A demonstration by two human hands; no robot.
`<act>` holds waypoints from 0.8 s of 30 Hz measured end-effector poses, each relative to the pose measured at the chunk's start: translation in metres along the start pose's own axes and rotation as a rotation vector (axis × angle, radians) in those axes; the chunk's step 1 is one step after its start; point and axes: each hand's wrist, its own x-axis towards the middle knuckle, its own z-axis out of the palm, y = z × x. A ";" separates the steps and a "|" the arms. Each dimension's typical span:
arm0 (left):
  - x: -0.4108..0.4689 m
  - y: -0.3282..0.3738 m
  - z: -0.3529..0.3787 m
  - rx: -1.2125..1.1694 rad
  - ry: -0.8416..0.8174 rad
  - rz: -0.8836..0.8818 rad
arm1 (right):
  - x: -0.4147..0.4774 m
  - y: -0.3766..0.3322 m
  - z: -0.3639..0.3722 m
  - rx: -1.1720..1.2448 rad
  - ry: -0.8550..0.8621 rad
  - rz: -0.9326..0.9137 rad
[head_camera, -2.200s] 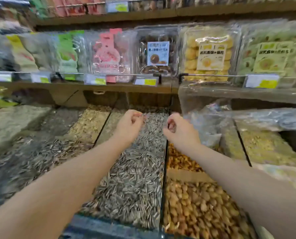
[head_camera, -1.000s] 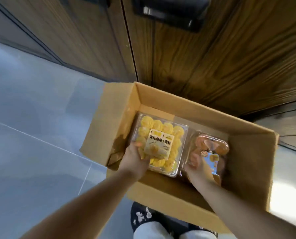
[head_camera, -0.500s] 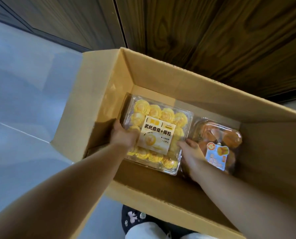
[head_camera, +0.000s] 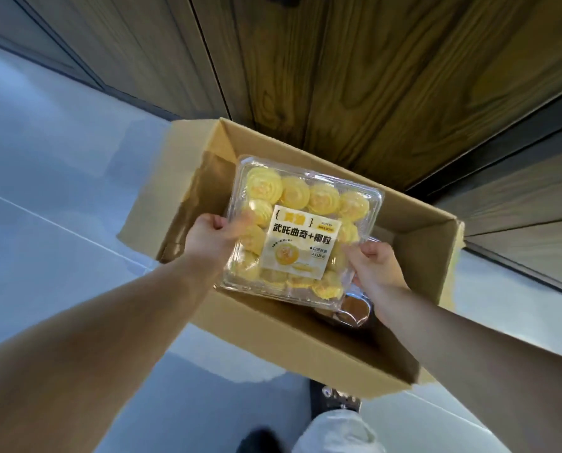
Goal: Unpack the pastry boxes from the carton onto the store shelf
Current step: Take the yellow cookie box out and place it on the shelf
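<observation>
A clear clamshell box of yellow swirl cookies (head_camera: pixel 300 230) is held just above the open cardboard carton (head_camera: pixel 305 341), the left hand (head_camera: pixel 212 235) gripping its left edge and the right hand (head_camera: pixel 376 268) gripping its right edge. Inside the carton, under the right hand, part of a second clear box of brown pastries (head_camera: pixel 354 310) shows. The carton stands on a pale floor (head_camera: pixel 60 191), its far side against a wood-grain panel (head_camera: pixel 338 76).

Shop, stock carton (head_camera: pixel 289 341), labelled pastry box (head_camera: pixel 299 233), wood-panelled fixture (head_camera: pixel 338 76)
</observation>
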 end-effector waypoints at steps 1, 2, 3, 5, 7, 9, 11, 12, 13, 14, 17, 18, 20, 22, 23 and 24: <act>-0.009 0.007 -0.003 0.039 -0.004 0.038 | -0.010 -0.004 -0.009 0.010 0.015 -0.032; -0.018 0.014 -0.005 0.076 -0.008 0.078 | -0.018 -0.007 -0.016 0.026 0.030 -0.063; -0.031 0.022 -0.007 0.107 -0.005 0.123 | -0.031 -0.012 -0.025 0.039 0.059 -0.102; -0.061 0.035 -0.013 0.116 0.010 0.212 | -0.058 -0.020 -0.040 0.052 0.115 -0.160; -0.089 0.043 -0.018 0.061 0.044 0.264 | -0.081 -0.026 -0.051 0.040 0.165 -0.201; -0.129 0.055 -0.031 -0.018 0.083 0.304 | -0.114 -0.037 -0.067 0.079 0.190 -0.239; -0.166 0.072 -0.050 -0.015 0.096 0.340 | -0.148 -0.051 -0.085 0.091 0.185 -0.280; -0.192 0.085 -0.066 -0.017 0.094 0.364 | -0.177 -0.062 -0.100 0.060 0.188 -0.307; -0.215 0.099 -0.081 -0.043 0.085 0.376 | -0.205 -0.075 -0.112 0.039 0.185 -0.334; -0.234 0.112 -0.093 -0.089 0.081 0.390 | -0.228 -0.086 -0.123 0.048 0.186 -0.347; -0.315 0.157 -0.135 -0.166 0.072 0.460 | -0.313 -0.122 -0.163 0.139 0.173 -0.387; -0.342 0.171 -0.146 -0.176 0.065 0.486 | -0.338 -0.132 -0.176 0.164 0.179 -0.403; -0.401 0.200 -0.170 -0.164 0.052 0.552 | -0.389 -0.153 -0.207 0.198 0.176 -0.440; -0.449 0.222 -0.189 -0.128 0.074 0.621 | -0.434 -0.169 -0.238 0.200 0.189 -0.490; -0.465 0.229 -0.197 -0.129 0.082 0.642 | -0.448 -0.175 -0.246 0.201 0.183 -0.513; -0.488 0.243 -0.206 -0.140 0.093 0.678 | -0.471 -0.184 -0.263 0.220 0.197 -0.542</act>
